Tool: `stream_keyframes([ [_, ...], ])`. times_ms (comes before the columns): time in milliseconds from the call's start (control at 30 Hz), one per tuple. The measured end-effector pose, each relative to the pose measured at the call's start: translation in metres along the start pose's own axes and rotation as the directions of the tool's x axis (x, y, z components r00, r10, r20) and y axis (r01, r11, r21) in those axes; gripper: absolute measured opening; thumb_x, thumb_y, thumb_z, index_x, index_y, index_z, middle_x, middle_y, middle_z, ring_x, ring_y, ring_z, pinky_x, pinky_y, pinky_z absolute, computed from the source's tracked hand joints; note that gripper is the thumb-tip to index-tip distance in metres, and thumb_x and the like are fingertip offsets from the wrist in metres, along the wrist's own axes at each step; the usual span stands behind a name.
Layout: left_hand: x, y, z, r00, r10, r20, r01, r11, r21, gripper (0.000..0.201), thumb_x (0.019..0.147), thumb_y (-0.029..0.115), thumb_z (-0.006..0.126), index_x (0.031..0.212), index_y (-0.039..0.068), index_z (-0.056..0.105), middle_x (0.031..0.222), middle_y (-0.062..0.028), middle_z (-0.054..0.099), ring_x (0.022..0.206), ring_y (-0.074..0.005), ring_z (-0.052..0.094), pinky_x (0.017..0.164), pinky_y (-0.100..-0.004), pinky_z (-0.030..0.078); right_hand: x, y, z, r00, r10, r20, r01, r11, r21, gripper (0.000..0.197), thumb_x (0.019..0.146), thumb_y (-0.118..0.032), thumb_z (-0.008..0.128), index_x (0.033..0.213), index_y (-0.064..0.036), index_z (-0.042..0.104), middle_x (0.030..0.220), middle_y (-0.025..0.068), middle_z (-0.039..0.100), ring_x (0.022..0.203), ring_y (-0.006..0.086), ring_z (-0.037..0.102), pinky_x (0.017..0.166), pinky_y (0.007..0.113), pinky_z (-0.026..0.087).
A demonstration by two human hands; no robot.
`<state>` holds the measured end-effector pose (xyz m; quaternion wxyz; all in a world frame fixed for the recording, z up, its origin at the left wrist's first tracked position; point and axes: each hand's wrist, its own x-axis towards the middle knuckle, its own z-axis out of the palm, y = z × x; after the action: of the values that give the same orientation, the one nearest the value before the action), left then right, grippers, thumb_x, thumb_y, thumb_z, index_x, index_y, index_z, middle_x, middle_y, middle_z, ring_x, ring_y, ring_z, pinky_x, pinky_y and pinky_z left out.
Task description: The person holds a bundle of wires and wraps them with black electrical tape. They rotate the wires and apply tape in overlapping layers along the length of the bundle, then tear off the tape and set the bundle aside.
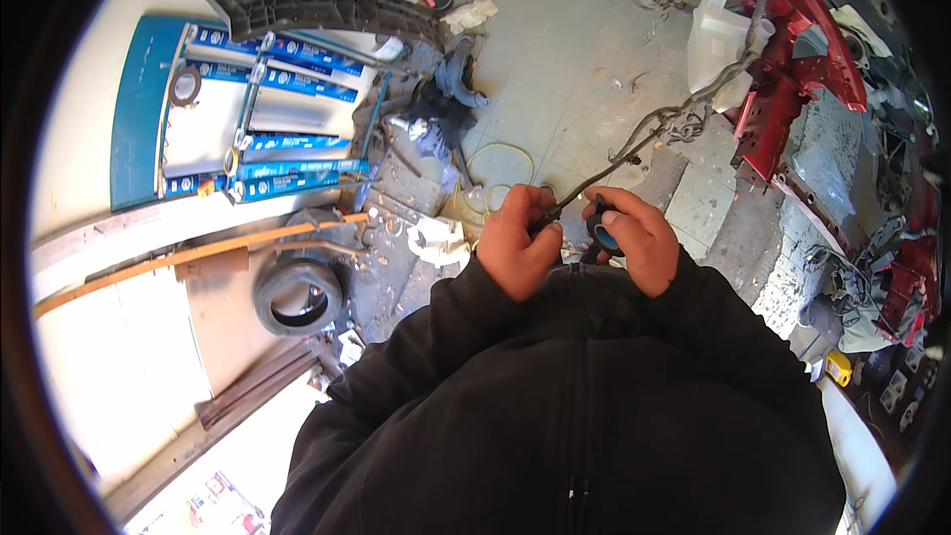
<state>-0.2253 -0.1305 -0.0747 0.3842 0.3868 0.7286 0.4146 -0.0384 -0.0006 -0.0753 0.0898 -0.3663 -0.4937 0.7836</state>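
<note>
A dark wiring harness (pixel 641 142) stretches from the upper right down to my hands, with thin loose wires branching off along it. My left hand (pixel 519 244) is closed around its near end, fingers and thumb pinched together in front of my jacket. Beside it, my right hand (pixel 642 241) grips a small black roll of tape (pixel 601 226) with a blue inner core, the thumb lying against the core. Whether a strip of tape runs between the roll and the harness cannot be made out.
Red car body parts (pixel 771 119) and a white plastic reservoir (pixel 715 40) stand at the upper right. To the left are a blue rack (pixel 146 109) with boxes, a tire (pixel 297 297) and a black bumper-like panel (pixel 322 6). A yellow cord (pixel 492 147) lies on the floor.
</note>
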Motion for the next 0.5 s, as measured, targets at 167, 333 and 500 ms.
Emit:
stream_keyframes([
  [167,-0.012,-0.003,0.009,0.985,0.16,-0.058,-0.147,0.973,0.18,0.042,0.092,0.007,0.072,0.13,0.002,0.054,0.098,-0.0222,0.074,0.085,-0.0424,0.075,0.072,-0.0478,0.059,-0.004,0.023,0.002,0.996,-0.09,0.014,0.088,0.991,0.104,0.028,0.108,-0.014,0.067,0.13,0.0014,0.058,0.135,0.014,0.064,0.11,0.0177,0.066,0.092,0.034,0.058],
  [333,-0.012,-0.005,0.009,0.972,0.229,-0.046,-0.218,0.96,0.178,0.045,0.092,0.006,0.072,0.133,0.003,0.053,0.1,-0.0233,0.075,0.085,-0.0427,0.076,0.071,-0.0468,0.06,0.003,0.033,-0.003,0.985,-0.167,0.044,0.159,0.977,0.141,0.037,0.096,-0.015,0.087,0.11,-0.004,0.054,0.128,0.0097,0.059,0.104,0.0105,0.055,0.085,0.028,0.053],
  [500,-0.008,-0.005,0.003,0.976,0.216,-0.017,-0.212,0.968,0.135,0.045,0.09,0.003,0.072,0.133,0.003,0.056,0.1,-0.0217,0.074,0.083,-0.0402,0.076,0.07,-0.0445,0.06,0.007,0.034,-0.004,0.992,-0.128,0.0,0.128,0.992,0.019,0.039,0.094,-0.016,0.089,0.1,-0.0063,0.052,0.115,0.0039,0.06,0.09,0.0073,0.052,0.079,0.027,0.051],
])
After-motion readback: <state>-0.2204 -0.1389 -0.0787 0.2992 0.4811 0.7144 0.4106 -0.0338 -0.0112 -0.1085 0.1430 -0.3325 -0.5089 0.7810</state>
